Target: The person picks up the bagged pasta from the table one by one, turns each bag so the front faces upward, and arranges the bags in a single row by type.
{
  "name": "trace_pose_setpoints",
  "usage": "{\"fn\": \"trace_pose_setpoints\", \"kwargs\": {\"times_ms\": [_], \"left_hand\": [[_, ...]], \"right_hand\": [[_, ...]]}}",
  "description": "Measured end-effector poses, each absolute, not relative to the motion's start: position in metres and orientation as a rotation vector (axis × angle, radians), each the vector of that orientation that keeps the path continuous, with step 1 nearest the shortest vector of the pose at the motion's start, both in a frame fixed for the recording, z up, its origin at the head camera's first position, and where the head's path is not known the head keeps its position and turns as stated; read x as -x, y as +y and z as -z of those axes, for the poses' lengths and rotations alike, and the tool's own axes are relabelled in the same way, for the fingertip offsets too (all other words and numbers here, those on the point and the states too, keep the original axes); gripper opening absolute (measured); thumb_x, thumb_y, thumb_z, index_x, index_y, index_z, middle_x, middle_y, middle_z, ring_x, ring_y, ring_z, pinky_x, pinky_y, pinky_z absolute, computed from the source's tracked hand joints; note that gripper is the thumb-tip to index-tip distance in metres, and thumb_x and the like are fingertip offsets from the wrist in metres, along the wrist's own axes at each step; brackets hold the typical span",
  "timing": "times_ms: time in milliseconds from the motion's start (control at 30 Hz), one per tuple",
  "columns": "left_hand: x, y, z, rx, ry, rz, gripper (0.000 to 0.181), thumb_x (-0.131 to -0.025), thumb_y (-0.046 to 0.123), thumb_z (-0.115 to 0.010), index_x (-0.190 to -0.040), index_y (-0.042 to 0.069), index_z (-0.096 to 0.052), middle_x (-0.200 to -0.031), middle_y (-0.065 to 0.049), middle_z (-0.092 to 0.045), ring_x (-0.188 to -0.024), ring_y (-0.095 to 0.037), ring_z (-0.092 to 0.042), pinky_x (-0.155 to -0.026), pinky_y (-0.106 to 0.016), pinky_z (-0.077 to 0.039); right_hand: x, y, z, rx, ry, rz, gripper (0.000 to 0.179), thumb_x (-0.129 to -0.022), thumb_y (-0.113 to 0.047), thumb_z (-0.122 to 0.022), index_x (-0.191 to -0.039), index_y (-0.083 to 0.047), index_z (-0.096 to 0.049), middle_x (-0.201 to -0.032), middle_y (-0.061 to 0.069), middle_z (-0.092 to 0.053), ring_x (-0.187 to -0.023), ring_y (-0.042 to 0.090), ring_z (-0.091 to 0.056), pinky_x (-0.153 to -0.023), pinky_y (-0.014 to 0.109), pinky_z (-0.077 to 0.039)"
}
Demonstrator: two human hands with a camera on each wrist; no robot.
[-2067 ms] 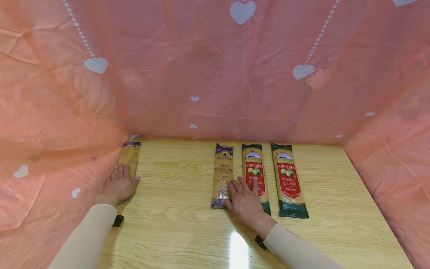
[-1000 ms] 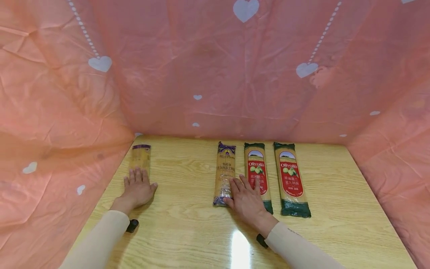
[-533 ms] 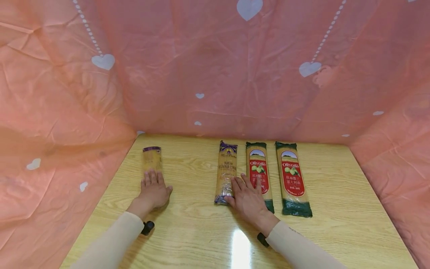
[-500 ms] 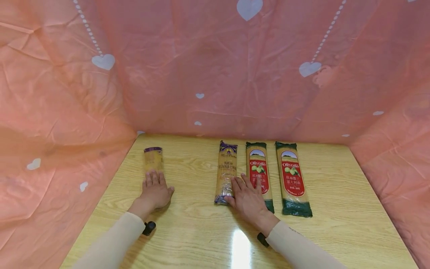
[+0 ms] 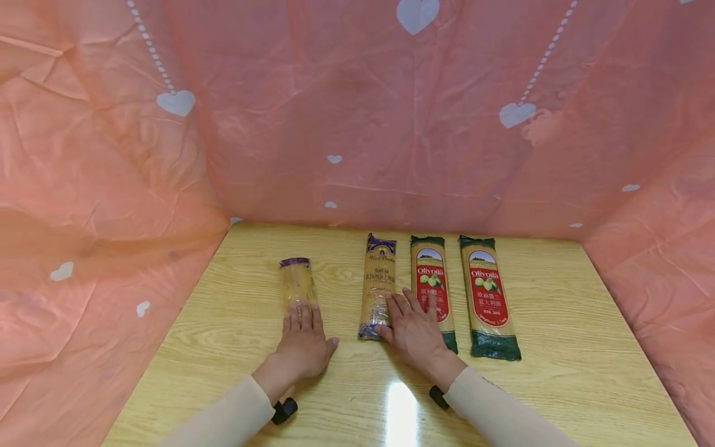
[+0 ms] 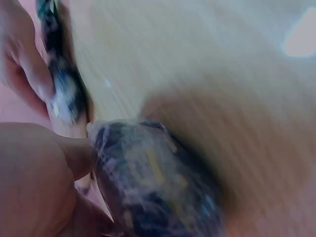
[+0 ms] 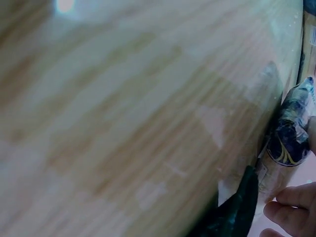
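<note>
Head view: four long pasta packets lie lengthwise on the wooden surface (image 5: 558, 323), each a sealed clear or printed sleeve with pale straight pasta inside. The left hand (image 5: 304, 344) lies flat, fingers straight, pressing on the near end of a purple-capped packet (image 5: 296, 282) that runs away from its fingertips. This packet is see-through, yellow with pasta, and tipped with a purple band at its far end. The right hand (image 5: 413, 332) is also flat and relaxed; its fingers rest across the second purple packet (image 5: 378, 285) and the green packet with a red label (image 5: 431, 282) just beside it. Another green packet (image 5: 487, 295) lies to the right of that hand, untouched. Pink sheeting with white hearts (image 5: 357, 112) walls in the surface beyond both hands.

Left wrist view: blurred; the dark crimped end of a packet (image 6: 153, 182) sits against the left hand's palm, and a second dark packet end (image 6: 61, 94) shows further off by a finger.

Right wrist view: the purple packet's crimped end (image 7: 291, 133) lies beside the right hand's fingertips (image 7: 291, 205), with a dark green packet corner (image 7: 237, 212) next to it.
</note>
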State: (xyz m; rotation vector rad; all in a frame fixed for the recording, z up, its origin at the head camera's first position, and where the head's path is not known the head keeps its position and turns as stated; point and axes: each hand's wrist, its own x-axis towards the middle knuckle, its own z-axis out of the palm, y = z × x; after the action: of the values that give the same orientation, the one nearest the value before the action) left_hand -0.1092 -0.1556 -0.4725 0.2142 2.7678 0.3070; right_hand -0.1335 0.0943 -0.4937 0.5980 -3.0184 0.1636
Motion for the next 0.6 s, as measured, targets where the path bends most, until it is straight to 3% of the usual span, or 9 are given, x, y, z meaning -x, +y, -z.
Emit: {"fn": "trace_pose_setpoints", "kwargs": {"times_ms": [200,400,500,600], "left_hand": [[0.095,-0.138,0.469,-0.399,2.77,-0.297,0.076,-0.112,0.04,-0.047,-0.159,-0.016,-0.027,-0.166,-0.043,-0.012,-0.157,-0.058,-0.006,-0.127,-0.067,-0.016],[0.087,-0.136,0.456,-0.568,2.692,-0.298,0.07,-0.112,0.038,-0.048,-0.156,-0.015,-0.037,-0.162,-0.046,-0.021,-0.154,-0.061,-0.017,-0.124,-0.063,-0.029],[0.091,-0.142,0.447,-0.638,2.728,-0.25,0.056,-0.111,0.033,-0.054,-0.148,-0.008,-0.053,-0.153,-0.039,-0.046,-0.147,-0.055,-0.041,-0.116,-0.057,-0.044],[0.104,-0.152,0.443,-0.676,2.833,-0.197,0.034,-0.108,0.026,-0.062,-0.129,0.001,-0.069,-0.124,-0.023,-0.068,-0.119,-0.042,-0.066,-0.096,-0.052,-0.058]], "right_hand": [[0.133,0.095,0.495,-0.588,-3.012,-0.177,0.072,-0.105,-0.059,-0.055,-0.157,-0.009,-0.05,-0.158,0.013,-0.054,-0.155,0.037,-0.038,-0.121,0.077,-0.018],[0.132,0.095,0.495,-0.573,-3.008,-0.169,0.071,-0.105,-0.058,-0.055,-0.157,-0.009,-0.051,-0.158,0.013,-0.054,-0.154,0.037,-0.039,-0.121,0.076,-0.019],[0.129,0.093,0.495,-0.57,-2.991,-0.141,0.069,-0.105,-0.055,-0.057,-0.155,-0.007,-0.053,-0.155,0.013,-0.057,-0.152,0.037,-0.042,-0.12,0.075,-0.022],[0.123,0.088,0.494,-0.58,-2.94,-0.082,0.063,-0.105,-0.051,-0.06,-0.15,-0.005,-0.058,-0.149,0.013,-0.062,-0.148,0.037,-0.047,-0.118,0.073,-0.03]]}}
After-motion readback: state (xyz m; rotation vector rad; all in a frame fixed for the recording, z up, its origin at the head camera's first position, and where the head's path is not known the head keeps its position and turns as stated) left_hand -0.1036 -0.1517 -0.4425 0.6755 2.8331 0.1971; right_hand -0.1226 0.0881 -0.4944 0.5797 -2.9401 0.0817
